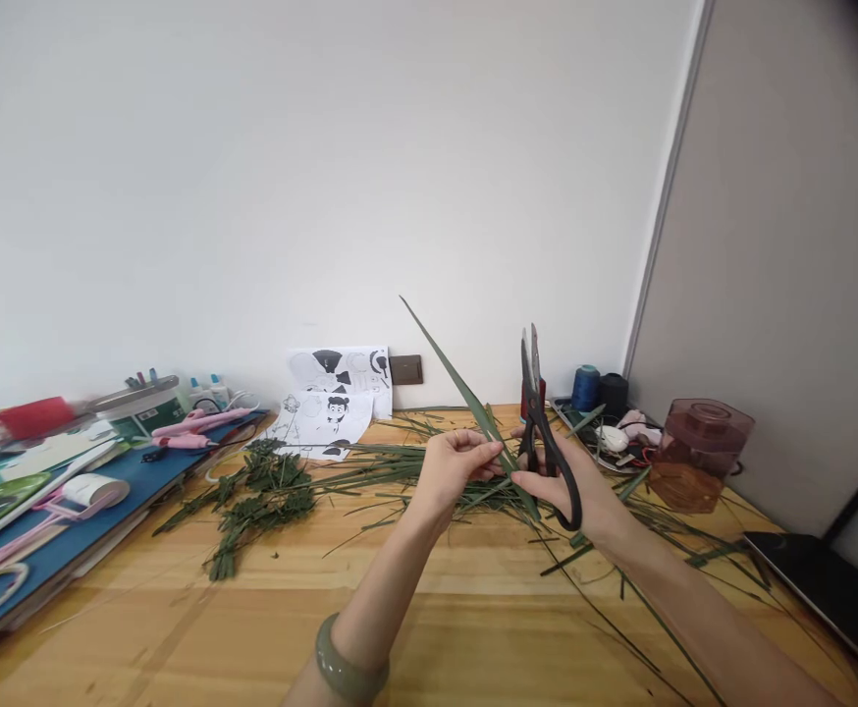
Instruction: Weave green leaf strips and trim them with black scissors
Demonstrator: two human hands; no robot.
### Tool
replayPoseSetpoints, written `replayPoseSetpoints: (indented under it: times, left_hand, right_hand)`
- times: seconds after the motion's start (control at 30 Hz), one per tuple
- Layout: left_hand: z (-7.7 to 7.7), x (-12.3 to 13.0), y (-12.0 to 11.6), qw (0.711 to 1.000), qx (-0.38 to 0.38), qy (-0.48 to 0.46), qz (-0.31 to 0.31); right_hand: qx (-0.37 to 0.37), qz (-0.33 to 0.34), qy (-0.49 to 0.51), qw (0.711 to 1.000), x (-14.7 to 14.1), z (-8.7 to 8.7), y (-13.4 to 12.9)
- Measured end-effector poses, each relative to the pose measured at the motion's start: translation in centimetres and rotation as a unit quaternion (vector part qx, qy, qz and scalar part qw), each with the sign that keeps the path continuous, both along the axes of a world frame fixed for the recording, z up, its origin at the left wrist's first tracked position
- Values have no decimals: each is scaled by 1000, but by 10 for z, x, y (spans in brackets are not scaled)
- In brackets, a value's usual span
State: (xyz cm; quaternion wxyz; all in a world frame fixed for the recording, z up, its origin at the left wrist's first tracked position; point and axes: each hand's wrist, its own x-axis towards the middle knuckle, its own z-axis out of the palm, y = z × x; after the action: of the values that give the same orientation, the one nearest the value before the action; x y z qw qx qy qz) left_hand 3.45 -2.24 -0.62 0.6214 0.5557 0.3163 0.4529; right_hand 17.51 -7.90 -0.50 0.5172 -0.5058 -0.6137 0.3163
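A long, pointed green leaf blade [448, 365] slants up and to the left above the table. Near its lower part, my left hand [453, 469] pinches it between thumb and fingers. My right hand [592, 493] has black-handled scissors [539, 417] hooked on it, blades pointing up and slightly apart. The right thumb also presses against the lower end of the leaf blade, close to the left fingertips. Some right fingers are hidden behind the scissors. Below both hands lies a loose heap of long green leaves [377, 469].
Woven or bunched dark green leaf pieces [271, 496] lie left on the wooden table [252, 638]. Printed sheets [333, 422] lean on the wall. Pink glue guns [189, 437] rest on the blue board at left. Thread spools [586, 388] and a translucent container [701, 454] stand at right.
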Motion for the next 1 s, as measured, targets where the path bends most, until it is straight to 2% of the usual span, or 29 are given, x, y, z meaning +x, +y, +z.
replayPoseSetpoints:
  times: [0.17,0.33,0.5,0.67,0.83,1.0]
  left_hand:
    - [-7,6,-1,999,32,18,-1]
    - [-22,7,-1,995,79,58,11]
    - [-40,3,-1,996,40,84,-11]
    - [-46,-10,3,996,-6,75,42]
    - [-44,-18,0,997,-40,52,46]
    - [-43,-17,0,996,-55,1,68]
  right_hand:
    - [-5,-19,19,1000,-1,-12,6]
    - [-36,5,12,999,-5,-32,6]
    - [-94,33,7,995,-5,-49,-2]
    - [-163,8,12,987,16,-62,-7]
    - [-179,-9,1,984,35,-52,-21]
    - [-186,40,5,982,25,-31,-39]
